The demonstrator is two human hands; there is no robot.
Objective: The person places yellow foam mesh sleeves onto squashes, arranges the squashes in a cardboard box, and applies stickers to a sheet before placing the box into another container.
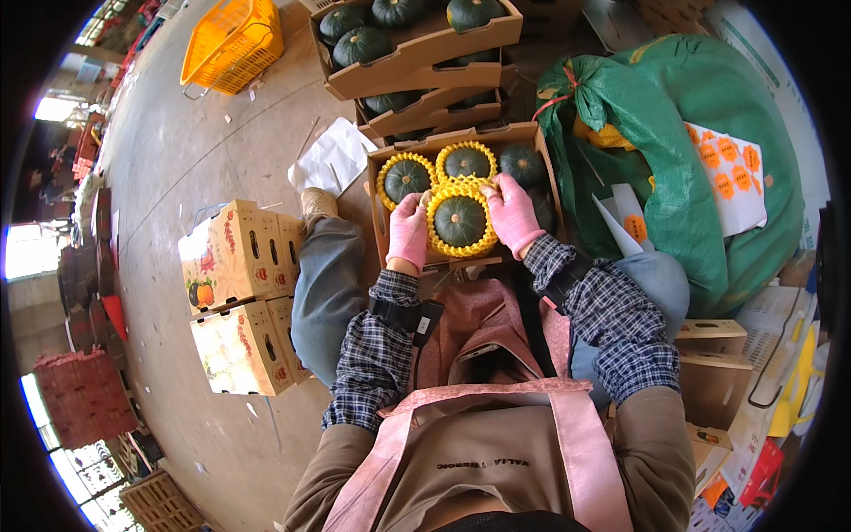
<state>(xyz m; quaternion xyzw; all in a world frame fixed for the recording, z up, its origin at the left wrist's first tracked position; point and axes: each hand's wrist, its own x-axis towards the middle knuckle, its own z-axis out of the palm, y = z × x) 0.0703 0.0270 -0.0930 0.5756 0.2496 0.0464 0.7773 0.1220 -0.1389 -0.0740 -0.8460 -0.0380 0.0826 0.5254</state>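
Observation:
In pink gloves, my left hand (409, 232) and my right hand (516, 215) pinch the yellow foam net (434, 232) on either side. The net rings a dark green squash (460, 222) at the near side of an open cardboard box (551, 168). Behind it sit two more squashes in yellow nets, one at the left (407, 179) and one in the middle (466, 163). A bare squash (521, 165) lies at the box's right, with another partly hidden by my right hand.
Stacked open boxes (425, 69) of squashes stand beyond. A yellow crate (233, 46) is at the far left. Closed printed cartons (232, 257) are stacked beside my left leg. A bulging green sack (683, 186), with orange sticker sheets (725, 177) on it, fills the right side. White paper (331, 160) lies on the floor.

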